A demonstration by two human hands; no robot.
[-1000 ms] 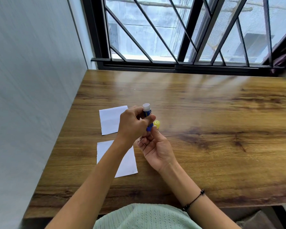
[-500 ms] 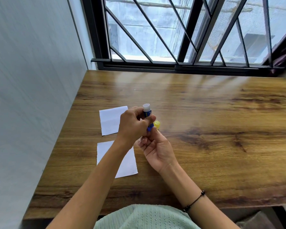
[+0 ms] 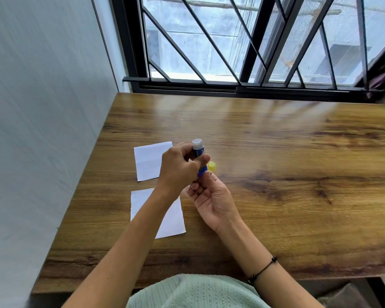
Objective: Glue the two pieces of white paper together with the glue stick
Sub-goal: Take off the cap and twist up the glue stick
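I observe the left hand (image 3: pixel 178 168) with its grip curled round the blue glue stick (image 3: pixel 198 150), held upright above the counter (image 3: pixel 276 174). The right hand (image 3: pixel 211 196) pinches the stick's lower end; a yellow cap (image 3: pixel 212 166) shows at its fingertips. Two white papers (image 3: pixel 148 161) lie apart at left, one partly under the forearm.

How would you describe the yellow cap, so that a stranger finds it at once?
On the wooden table, look where the two hands meet. The right hand holds the yellow cap at its fingertips, beside the blue glue stick. Nothing else there is yellow.
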